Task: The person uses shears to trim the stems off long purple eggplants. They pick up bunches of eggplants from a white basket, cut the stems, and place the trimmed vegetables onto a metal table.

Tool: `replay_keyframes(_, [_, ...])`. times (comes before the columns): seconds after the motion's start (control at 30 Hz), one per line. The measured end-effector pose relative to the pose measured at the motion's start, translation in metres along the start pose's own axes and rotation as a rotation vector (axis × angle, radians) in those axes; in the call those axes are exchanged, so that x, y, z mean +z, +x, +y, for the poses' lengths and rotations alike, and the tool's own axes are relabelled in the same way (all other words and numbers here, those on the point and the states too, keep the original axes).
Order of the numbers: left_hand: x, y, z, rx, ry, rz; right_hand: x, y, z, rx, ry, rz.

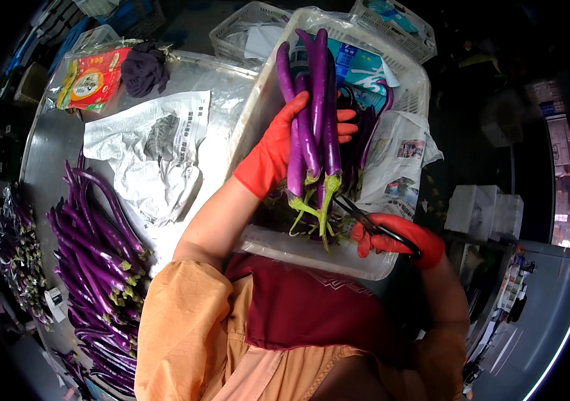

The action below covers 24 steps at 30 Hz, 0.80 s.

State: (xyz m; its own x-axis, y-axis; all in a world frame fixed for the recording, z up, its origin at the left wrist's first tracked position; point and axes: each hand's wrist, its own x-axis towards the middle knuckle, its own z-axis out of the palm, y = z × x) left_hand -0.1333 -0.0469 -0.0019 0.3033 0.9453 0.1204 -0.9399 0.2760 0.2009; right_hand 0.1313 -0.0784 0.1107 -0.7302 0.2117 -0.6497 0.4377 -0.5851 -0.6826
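Note:
My left hand (pixel 285 140), in a red rubber glove, grips a bunch of several long purple eggplants (pixel 317 110). Their green stems (pixel 326 200) point toward me, some long and uncut. In my right hand (pixel 395 235), also red-gloved, is a pair of black-handled scissors (pixel 365 218); the blades reach toward the stems, and whether they touch one is unclear. Below the bunch stands a white plastic crate (pixel 265 95) lined with clear film. More eggplants (pixel 365 135) lie inside it, partly hidden by my left hand, beside newspaper (pixel 395 160) draped over the crate's right side.
On the metal table (pixel 44 165) at left lies a large pile of eggplants (pixel 97 240). Crumpled newspaper (pixel 154 150), a dark cloth (pixel 144 70) and a red printed bag (pixel 92 77) rest there too. Further crates (pixel 245 30) stand behind; white foam boxes (pixel 482 213) are at right.

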Motion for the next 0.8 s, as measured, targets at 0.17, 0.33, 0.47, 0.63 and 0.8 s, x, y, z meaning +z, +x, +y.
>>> replay_keyframes(0.17, [-0.007, 0.000, 0.001, -0.143, 0.064, 0.005, -0.016, 0.023, 0.009, 0.101, -0.142, 0.092])
replay_keyframes(0.33, [-0.009, 0.001, 0.008, 0.034, 0.272, 0.141, -0.016, 0.004, 0.013, -0.055, -0.775, 0.286])
replay_keyframes(0.47, [-0.013, 0.005, 0.010, 0.069, 0.167, 0.041, -0.011, 0.007, 0.017, -0.191, -0.537, 0.265])
replay_keyframes(0.63, [-0.013, 0.004, 0.003, 0.060, 0.140, 0.022, -0.008, 0.024, 0.008, -0.290, -0.872, 0.290])
replay_keyframes(0.8, [-0.009, 0.005, -0.001, 0.054, 0.093, 0.028, -0.009, 0.033, 0.013, -0.302, -0.913, 0.343])
